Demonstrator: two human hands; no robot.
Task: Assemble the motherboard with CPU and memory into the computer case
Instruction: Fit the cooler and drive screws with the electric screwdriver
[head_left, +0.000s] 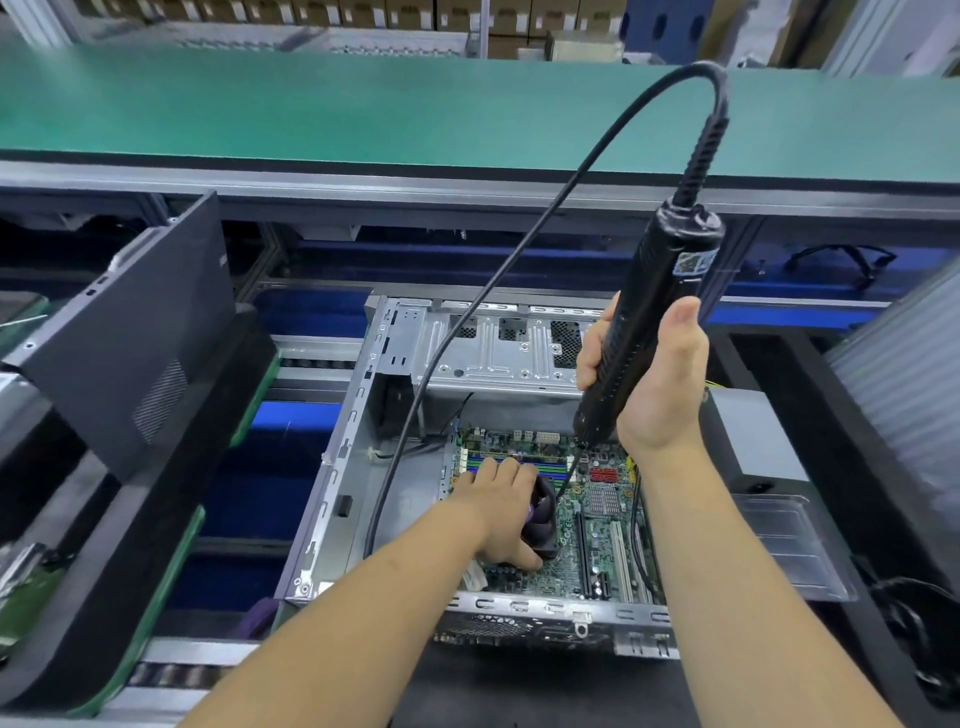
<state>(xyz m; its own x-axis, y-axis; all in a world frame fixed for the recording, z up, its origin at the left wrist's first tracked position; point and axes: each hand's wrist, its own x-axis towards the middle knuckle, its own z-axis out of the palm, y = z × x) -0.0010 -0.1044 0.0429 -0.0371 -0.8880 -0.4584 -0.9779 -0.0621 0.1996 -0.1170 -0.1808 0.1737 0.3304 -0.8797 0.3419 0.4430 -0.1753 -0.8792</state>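
The motherboard (597, 514) lies flat inside the open computer case (363, 467). The left hand (498, 512) grips the black cooler fan (543, 519) on it, while the right hand (649, 379) clasps an electric screwdriver (649, 312) (cable looping overhead) — its bit angled down beside the fan.

This is a factory assembly line for computers. A long green conveyor belt (311, 104) crosses the upper part of the frame, with stacked brown cardboard boxes (509, 21) behind it. Roller tracks (171, 673) at the lower left carry black trays (156, 519).
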